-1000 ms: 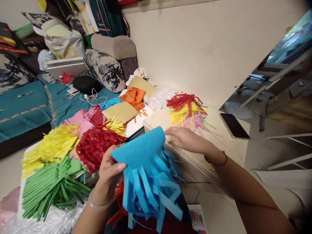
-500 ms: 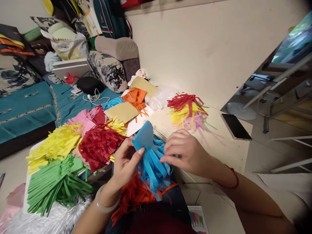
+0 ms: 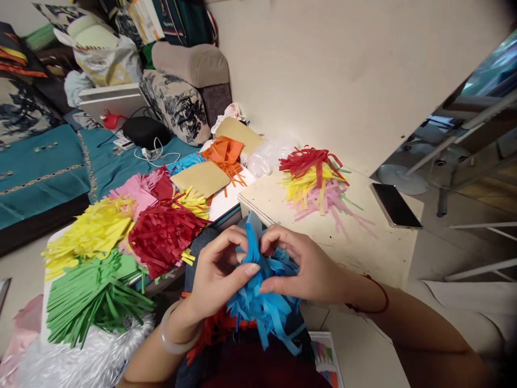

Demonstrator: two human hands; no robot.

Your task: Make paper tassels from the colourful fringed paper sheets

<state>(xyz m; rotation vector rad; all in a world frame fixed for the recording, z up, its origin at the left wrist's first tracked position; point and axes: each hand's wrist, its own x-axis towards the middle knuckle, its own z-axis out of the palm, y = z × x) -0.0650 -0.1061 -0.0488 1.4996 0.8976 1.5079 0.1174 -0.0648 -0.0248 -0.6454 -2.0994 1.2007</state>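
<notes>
A sheet of blue tissue paper cut into fringe (image 3: 264, 304) is between my hands above my lap, its strips hanging down and its uncut end folded narrow and pointing up. My left hand (image 3: 222, 272) pinches it just below the upper end with thumb and fingers. Curled around its right side, my right hand (image 3: 302, 264) has its fingertips at the folded part and its thumb lower, among the strips. Orange fringed paper (image 3: 218, 328) lies on my lap beneath, partly covered by the blue strips and my left hand.
Left lie red (image 3: 167, 237), yellow (image 3: 91, 234) and green (image 3: 97, 296) fringed papers. A tan card (image 3: 202, 179) rests behind them. On the wooden board (image 3: 266, 199) are a layered red, yellow and pink fringe bundle (image 3: 315, 178) and a phone (image 3: 396, 206). Silver tinsel (image 3: 81, 355) is at lower left.
The blue paper's flat upper part has been gathered into a narrow fold. My right hand has moved left onto it, closer to my left hand. The view has shifted slightly.
</notes>
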